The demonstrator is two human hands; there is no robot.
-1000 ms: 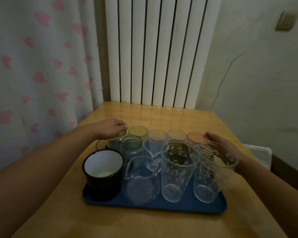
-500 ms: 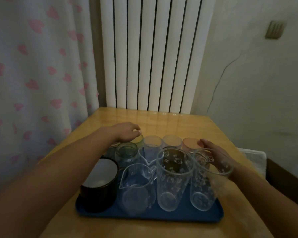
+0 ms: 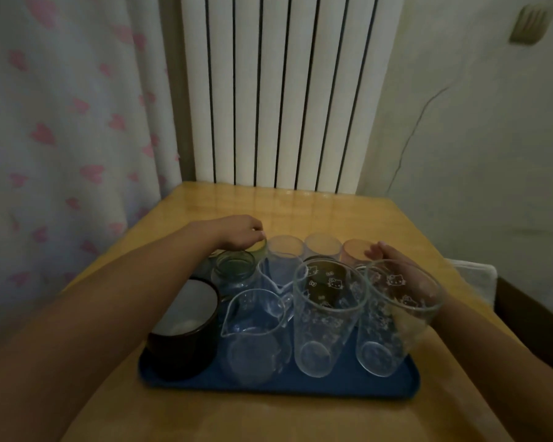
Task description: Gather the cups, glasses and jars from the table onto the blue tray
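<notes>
A blue tray (image 3: 348, 386) on the wooden table (image 3: 300, 205) carries a dark mug with a white inside (image 3: 185, 317), a clear jug (image 3: 256, 333), two tall printed glasses (image 3: 327, 317) (image 3: 396, 320), a glass jar (image 3: 236, 272) and a back row of small tinted cups (image 3: 284, 245). My left hand (image 3: 236, 232) lies over the green cup (image 3: 258, 248) at the back left, fingers curled on its rim. My right hand (image 3: 393, 261) is held flat and relaxed beside the pinkish cup (image 3: 354, 250), partly seen through the right glass.
A white radiator (image 3: 284, 90) stands behind the table's far edge. A curtain with pink hearts (image 3: 61, 122) hangs on the left. The wall is on the right, with a white cloth (image 3: 473, 275) beside the table's right edge.
My left hand slid right from the jar at the back left onto the green cup. My right hand stayed beside the pinkish cup. The camera tilted a little.
</notes>
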